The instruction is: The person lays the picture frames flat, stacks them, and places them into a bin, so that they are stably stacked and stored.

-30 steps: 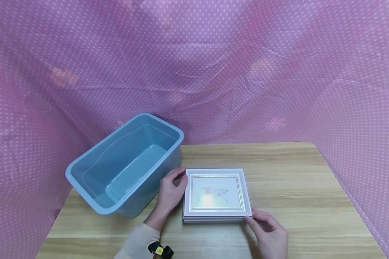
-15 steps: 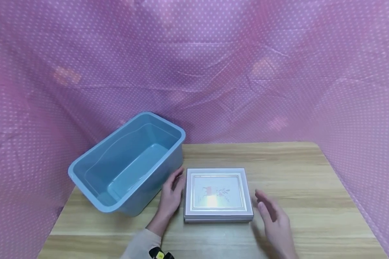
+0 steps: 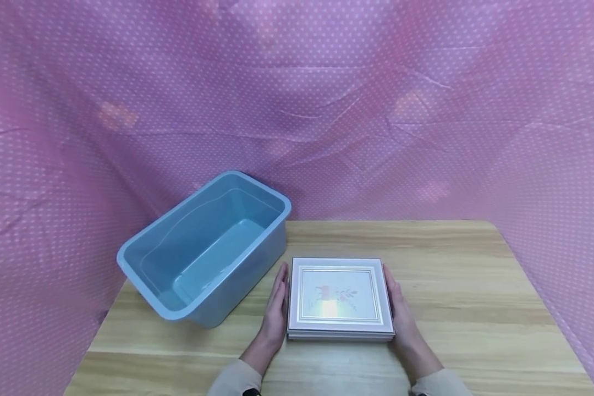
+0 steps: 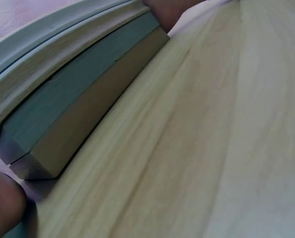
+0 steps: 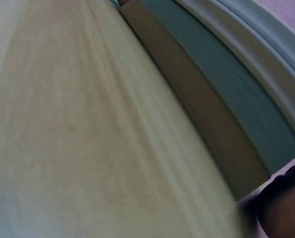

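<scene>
A stack of picture frames lies flat on the table, its top picture frame [image 3: 340, 296] white with a pale flower print and a light glare on the glass. My left hand [image 3: 276, 316] rests along the stack's left side, fingers straight. Along the right side lies my right hand [image 3: 403, 322], its fingers straight too. In the left wrist view the lower frames [image 4: 78, 94] show green and brown edges under pale mouldings. The same layered edges [image 5: 222, 99] run diagonally through the right wrist view. Only blurred bits of each hand appear in the wrist views.
A deep blue-grey plastic bin [image 3: 273, 242] stands at an angle left of the stack, close to my left hand. Pink dotted cloth [image 3: 326, 110] hangs behind and on both sides of the wooden table [image 3: 475, 286].
My right hand let go of the frame's front right corner, moved off, and came back against the right side. My left hand let go of the upper left edge and now lies flat along that side.
</scene>
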The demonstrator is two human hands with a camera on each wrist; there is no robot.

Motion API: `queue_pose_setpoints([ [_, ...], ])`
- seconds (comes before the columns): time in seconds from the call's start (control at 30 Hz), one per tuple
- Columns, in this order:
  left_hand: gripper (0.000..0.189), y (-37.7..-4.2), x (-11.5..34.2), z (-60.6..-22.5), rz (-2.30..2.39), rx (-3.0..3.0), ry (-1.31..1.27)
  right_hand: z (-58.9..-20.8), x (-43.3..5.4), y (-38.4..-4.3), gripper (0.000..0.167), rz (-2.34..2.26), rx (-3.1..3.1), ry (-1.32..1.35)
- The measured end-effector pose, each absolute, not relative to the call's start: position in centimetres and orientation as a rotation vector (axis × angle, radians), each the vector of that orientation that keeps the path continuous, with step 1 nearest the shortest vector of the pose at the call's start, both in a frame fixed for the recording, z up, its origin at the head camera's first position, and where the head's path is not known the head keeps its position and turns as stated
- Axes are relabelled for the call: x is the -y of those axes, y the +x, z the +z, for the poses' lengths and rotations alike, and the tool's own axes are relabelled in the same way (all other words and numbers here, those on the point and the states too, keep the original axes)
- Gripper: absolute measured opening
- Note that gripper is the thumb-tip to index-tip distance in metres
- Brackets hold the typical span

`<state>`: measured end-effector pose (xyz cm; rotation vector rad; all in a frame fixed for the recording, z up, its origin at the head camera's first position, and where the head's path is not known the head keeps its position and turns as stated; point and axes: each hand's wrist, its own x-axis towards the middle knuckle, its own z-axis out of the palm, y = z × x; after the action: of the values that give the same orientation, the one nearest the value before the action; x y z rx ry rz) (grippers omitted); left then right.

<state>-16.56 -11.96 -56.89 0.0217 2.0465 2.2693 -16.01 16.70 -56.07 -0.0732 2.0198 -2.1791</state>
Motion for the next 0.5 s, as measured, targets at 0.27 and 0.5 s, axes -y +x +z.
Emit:
queue_pose_setpoints([
  [0.27, 0.066, -16.6, 10.8, -56.9, 2.326, -1.935, 0.083, -56.5, -16.8, -16.2, 0.071, -2.187, -2.002, -0.072],
  [0.5, 0.067, -16.5, 10.4, -57.0, 2.361, -1.877, 0.036, -56.6, -16.6, -16.0, 0.071, -2.23, -1.944, -0.057],
])
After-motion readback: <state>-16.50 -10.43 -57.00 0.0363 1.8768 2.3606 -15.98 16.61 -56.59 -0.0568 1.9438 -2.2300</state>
